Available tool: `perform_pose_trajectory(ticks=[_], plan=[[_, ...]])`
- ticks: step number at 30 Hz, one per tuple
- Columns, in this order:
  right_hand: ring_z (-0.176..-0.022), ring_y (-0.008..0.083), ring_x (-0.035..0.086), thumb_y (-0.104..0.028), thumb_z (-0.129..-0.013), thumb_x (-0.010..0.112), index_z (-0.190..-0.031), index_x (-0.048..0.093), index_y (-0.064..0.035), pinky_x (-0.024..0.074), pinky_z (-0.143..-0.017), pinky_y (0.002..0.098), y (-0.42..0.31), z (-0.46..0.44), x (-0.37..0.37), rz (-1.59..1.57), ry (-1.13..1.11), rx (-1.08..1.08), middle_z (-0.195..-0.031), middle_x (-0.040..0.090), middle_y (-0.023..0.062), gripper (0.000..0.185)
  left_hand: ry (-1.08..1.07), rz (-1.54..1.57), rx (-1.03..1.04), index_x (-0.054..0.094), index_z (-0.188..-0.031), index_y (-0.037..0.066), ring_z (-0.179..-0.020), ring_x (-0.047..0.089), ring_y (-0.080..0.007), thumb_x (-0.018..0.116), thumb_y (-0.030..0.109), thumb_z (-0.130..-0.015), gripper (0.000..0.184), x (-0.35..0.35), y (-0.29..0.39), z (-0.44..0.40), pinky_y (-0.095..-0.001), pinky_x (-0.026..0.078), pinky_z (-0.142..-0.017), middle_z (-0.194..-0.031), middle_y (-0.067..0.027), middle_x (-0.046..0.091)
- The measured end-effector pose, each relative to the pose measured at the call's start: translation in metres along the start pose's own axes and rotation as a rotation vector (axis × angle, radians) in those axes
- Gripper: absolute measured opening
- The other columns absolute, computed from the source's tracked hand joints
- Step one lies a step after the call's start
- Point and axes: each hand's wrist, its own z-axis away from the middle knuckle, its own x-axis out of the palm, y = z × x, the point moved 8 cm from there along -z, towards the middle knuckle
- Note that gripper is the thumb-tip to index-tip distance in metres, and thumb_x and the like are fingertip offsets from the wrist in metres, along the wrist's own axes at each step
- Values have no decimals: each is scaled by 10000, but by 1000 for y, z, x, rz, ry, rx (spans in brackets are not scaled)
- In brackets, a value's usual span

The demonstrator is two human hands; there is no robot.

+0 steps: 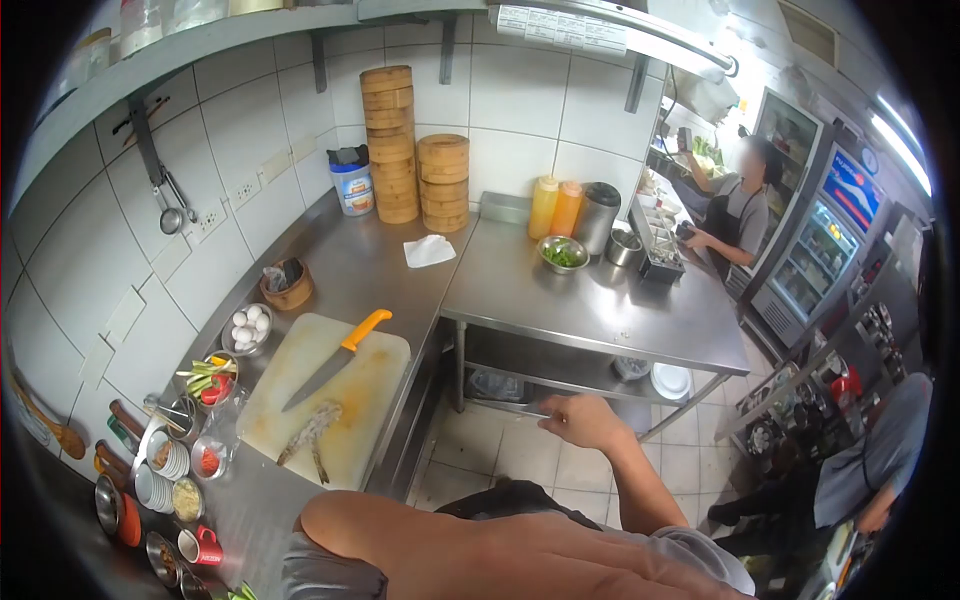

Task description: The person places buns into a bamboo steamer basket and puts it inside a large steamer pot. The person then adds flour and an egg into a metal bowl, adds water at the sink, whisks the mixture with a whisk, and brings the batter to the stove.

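Left hand (630, 568) closest, grip unclear, right hand (578, 418) half-curled, apparently empty.

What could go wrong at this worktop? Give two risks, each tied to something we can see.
The uncovered knife lies on the cutting board close to the shrimp, so a careless reach might end in a cut. The eggs are heaped in a bowl beside the cutting board; a knock could tip some out.

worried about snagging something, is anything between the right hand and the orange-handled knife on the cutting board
Nothing visible blocks it: from the right hand, only the counter's front edge and bare cutting board precede the orange-handled knife. The shrimp lie off that line.
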Motion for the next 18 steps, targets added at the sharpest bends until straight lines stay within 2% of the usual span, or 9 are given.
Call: perform_pose_trajectory(ticks=[2,5,8,9,11,12,14,17,18], plan=[[-850,334,684,-374,-889,636,-1097,671,-117,529,-752,439,4,-9,3,36,13,-50,-858,722,120,332,-154,59,10,615,-616,17,-579,615,-189,386,347,-1034,580,13,-3,-6,-368,530,-633,-706,-133,674],[-860,341,682,-376,-891,634,-1102,669,-115,528,-763,443,9,-19,-2,15,4,-54,-871,723,125,338,119,192,-215,645,-687,-17,-566,624,-211,359,405,-1046,625,-1,-32,3,-380,536,-631,-714,-154,682],[-861,344,681,-379,-890,634,-1105,668,-115,529,-770,440,19,-29,-1,16,2,-59,-873,722,126,342,-182,464,-380,682,-828,-81,-573,643,-253,359,469,-1041,673,-8,-55,15,-401,538,-589,-707,-192,682],[-861,344,681,-379,-890,634,-1105,668,-115,529,-770,440,22,-32,-2,9,1,-65,-873,722,126,342,-222,551,-549,675,-888,-113,-591,655,-267,348,511,-1031,719,-7,-64,18,-394,534,-564,-717,-211,682],[-864,347,681,-381,-886,637,-1105,668,-114,530,-776,442,29,-40,-2,9,-34,-36,-871,722,125,346,-252,626,-719,668,-947,-146,-608,667,-280,338,553,-1022,776,-8,-87,21,-387,531,-539,-727,-230,683],[-864,347,681,-381,-886,637,-1105,668,-114,530,-776,442,30,-44,-3,6,-44,-48,-871,722,125,346,-407,605,-529,671,-967,-136,-589,649,-262,361,550,-1019,755,-10,-95,14,-356,498,-499,-734,-203,684],[-869,347,681,-382,-880,640,-1100,670,-115,529,-781,447,35,-51,-8,-12,-16,-56,-873,722,127,347,-556,571,-342,674,-988,-126,-571,630,-245,384,548,-1016,734,-27,-113,19,-325,465,-458,-740,-176,685],[-874,348,681,-378,-876,642,-1091,671,-122,527,-786,453,46,-64,-6,-17,-44,-46,-876,723,123,336,-776,448,-460,699,-977,-62,-511,556,-215,440,539,-1006,655,-39,-132,33,-291,409,-450,-713,-101,669],[-874,348,681,-378,-876,642,-1091,671,-122,527,-786,453,48,-67,-6,-14,-49,-56,-876,723,123,336,-784,282,-438,668,-899,27,-552,572,-238,497,399,-967,415,-39,-134,20,-335,438,-547,-694,-80,629]])
